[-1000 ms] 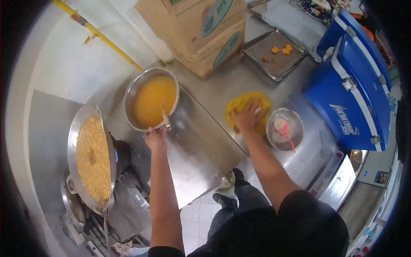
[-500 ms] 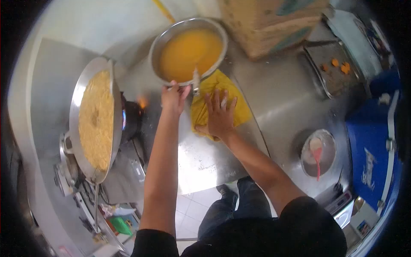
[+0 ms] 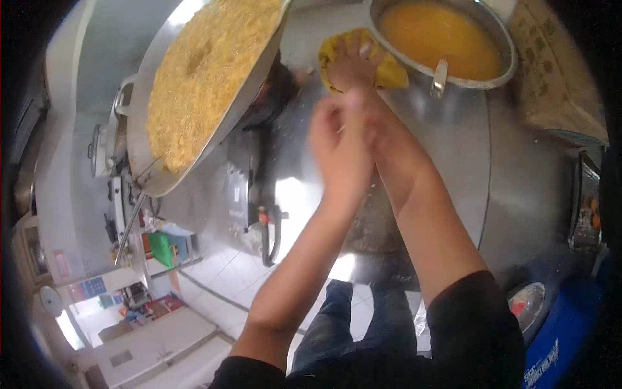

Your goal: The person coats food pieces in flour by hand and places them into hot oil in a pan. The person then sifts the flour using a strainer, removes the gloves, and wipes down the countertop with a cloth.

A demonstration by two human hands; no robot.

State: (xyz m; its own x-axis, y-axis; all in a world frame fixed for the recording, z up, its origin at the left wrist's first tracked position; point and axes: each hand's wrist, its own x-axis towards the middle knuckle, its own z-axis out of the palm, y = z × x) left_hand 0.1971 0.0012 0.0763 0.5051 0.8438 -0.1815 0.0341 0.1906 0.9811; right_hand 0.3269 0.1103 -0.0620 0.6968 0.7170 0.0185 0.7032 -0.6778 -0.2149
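My right hand (image 3: 353,65) lies on a yellow cloth (image 3: 395,72) on the steel counter, its fingers spread across the bunched fabric. My left hand (image 3: 340,142) is beside and partly over my right wrist; its fingers look half curled but are smeared by motion. Just right of the cloth stands a metal bowl (image 3: 508,65) of orange-yellow liquid, with a metal handle (image 3: 440,79) over its near rim. Neither hand touches the bowl. To the left is a large wok (image 3: 243,107) filled with yellow, bubbling food (image 3: 204,71).
A dark burner (image 3: 265,97) sits beside the wok. A cardboard box (image 3: 551,78) is at the right, beyond the bowl. Farther right are a metal tray (image 3: 586,204), a round container (image 3: 528,308) and a blue box (image 3: 564,330). A metal handle (image 3: 129,230) sticks out near the wok's lower edge.
My left hand has let go of the bowl and moved back to my right wrist. The bowl now stands farther right, nearer the cardboard box. My right hand and the cloth are now left of it. The view has turned left.
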